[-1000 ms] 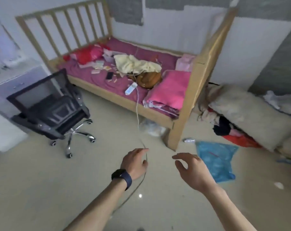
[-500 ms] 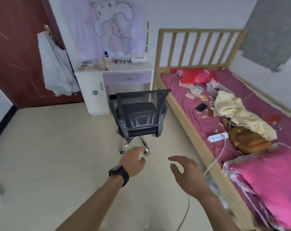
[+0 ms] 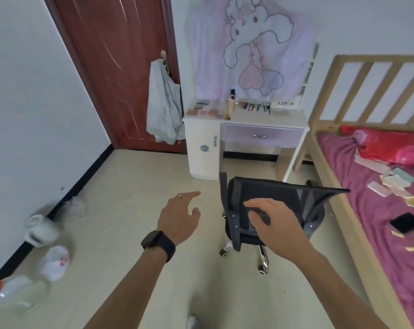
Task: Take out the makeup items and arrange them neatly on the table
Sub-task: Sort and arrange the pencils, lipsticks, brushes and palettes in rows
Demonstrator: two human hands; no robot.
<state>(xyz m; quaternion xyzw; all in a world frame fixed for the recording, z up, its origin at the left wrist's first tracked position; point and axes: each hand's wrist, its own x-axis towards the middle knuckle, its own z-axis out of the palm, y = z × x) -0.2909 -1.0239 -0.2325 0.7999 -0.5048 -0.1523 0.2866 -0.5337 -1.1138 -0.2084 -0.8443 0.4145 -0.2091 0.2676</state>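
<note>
Neither grip holds anything: the left grip (image 3: 179, 219), with a dark watch (image 3: 157, 242) on the wrist and a ring (image 3: 178, 196) on one finger, hangs released over the floor with fingers loosely spread and one reaching forward. The right grip (image 3: 274, 224) is also slack, palm down, fingers gently bent, in front of the back of the black mesh chair (image 3: 260, 188); whether it touches the chair I cannot tell. The makeup items (image 3: 248, 106) lie in a row along the back of the white desk (image 3: 260, 121), well apart from both grips and beyond the chair, under a pale cloth (image 3: 253, 48) printed with a cartoon rabbit. A grey garment (image 3: 164, 110) hangs on the brown door (image 3: 111, 67) left of the desk, and a wooden bed (image 3: 331, 176) with a magenta sheet stands to its right.
</note>
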